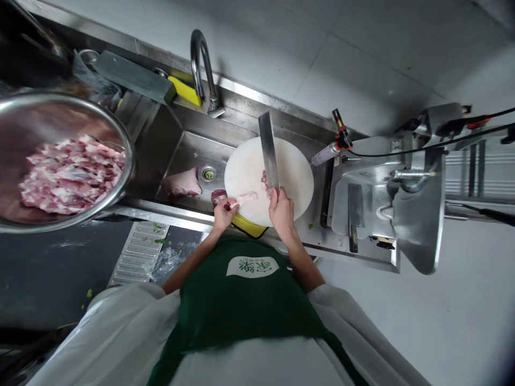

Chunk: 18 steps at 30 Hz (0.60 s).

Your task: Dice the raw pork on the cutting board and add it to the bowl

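Note:
A round white cutting board (245, 161) spans the sink in front of me. My right hand (281, 212) is closed around the handle of a cleaver (269, 147), whose broad blade points away from me over the board. Small bits of cut meat (264, 184) lie against the blade's left side. At the board's near left edge, my left hand (224, 213) pinches one end of a pale strip of meat (246, 198). Just beyond that hand is a dark red piece of meat (218, 196). Farther left, a larger skin-on chunk of meat (183, 183) rests in the sink.
A big steel bowl (127, 155) of cut meat (76, 174) stands left. The faucet (201, 59) rises behind the sink (193, 145). To the right are a gas torch (328, 153), a second cleaver (355, 206) and a metal slicer (418, 209). A yellow cloth (249, 226) hangs below the board.

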{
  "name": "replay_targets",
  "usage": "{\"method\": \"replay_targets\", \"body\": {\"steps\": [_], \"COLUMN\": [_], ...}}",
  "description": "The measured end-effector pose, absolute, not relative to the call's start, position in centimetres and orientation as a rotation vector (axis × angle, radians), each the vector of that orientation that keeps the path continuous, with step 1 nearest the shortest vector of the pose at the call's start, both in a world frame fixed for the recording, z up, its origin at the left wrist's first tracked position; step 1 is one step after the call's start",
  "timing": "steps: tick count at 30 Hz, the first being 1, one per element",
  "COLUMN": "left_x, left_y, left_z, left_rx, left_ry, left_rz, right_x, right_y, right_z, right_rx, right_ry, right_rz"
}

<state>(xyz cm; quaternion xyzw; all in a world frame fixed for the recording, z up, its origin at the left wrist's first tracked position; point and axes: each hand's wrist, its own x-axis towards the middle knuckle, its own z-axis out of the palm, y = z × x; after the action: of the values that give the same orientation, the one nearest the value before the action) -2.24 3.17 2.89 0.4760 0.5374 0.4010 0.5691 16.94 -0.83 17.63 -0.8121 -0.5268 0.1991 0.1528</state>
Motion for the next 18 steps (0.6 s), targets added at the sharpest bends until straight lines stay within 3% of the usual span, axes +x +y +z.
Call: {"method": "replay_targets", "body": {"steps": [9,13,18], "left_x": [-2.3,-2.4,-2.1], "left_y": [3.3,3.1,2.5], "left_z": [2.5,2.5,2.3], "left_rx": [1.106,1.115,1.061], "left_ry": [1.299,1.286,1.279], "left_rz": [0.917,0.901,0.977], "right_x": [15.4,18.4,16.4], "right_y": [-0.3,-0.2,-1.1], "right_z": [11.5,13.9,16.9], "right_rx": [-2.485,-2.458,-2.356], "right_ry": [-1.552,-1.525,-1.534], "right_rz": [0.961,0.925,0.61]}}
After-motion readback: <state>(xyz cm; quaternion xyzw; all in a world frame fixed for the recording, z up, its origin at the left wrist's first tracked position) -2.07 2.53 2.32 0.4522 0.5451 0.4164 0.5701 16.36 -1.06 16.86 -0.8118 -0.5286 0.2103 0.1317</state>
